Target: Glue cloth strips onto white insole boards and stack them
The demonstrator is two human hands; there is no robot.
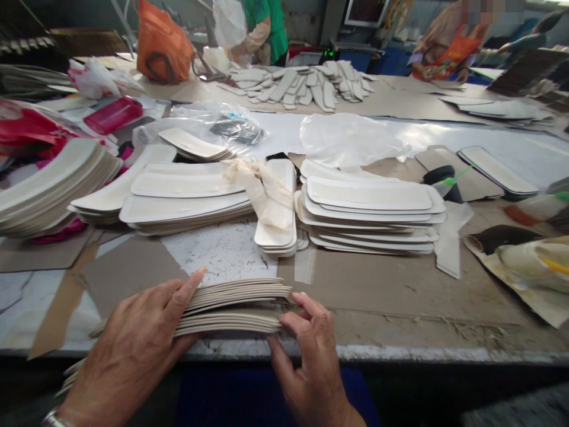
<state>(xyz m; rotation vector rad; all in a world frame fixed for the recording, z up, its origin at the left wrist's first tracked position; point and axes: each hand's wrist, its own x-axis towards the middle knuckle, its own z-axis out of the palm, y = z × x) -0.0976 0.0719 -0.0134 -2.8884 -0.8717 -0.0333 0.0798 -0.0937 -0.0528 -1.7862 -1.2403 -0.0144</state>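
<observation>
A stack of thin curved beige board strips (235, 298) is held on edge at the table's front edge, with a gap splitting it into two bundles. My left hand (133, 332) is wrapped round the stack's left part, thumb underneath and fingers across the far side. At the right end, my right hand (309, 344) pinches the strips between thumb and fingers. Just beyond lie piles of similar white-faced strips: a wide pile (368, 198) on the right and another pile (186, 204) on the left. A crumpled cream cloth or glove (271, 193) rests on a short upright pile between them.
Farther left are another curved stack (53, 184), a pink bottle (113, 115) and an orange bag (162, 44). Clear plastic (351, 136) lies mid-table. A heap of loose strips (306, 83) covers the far table. A cup-like container (536, 255) stands right. People work behind.
</observation>
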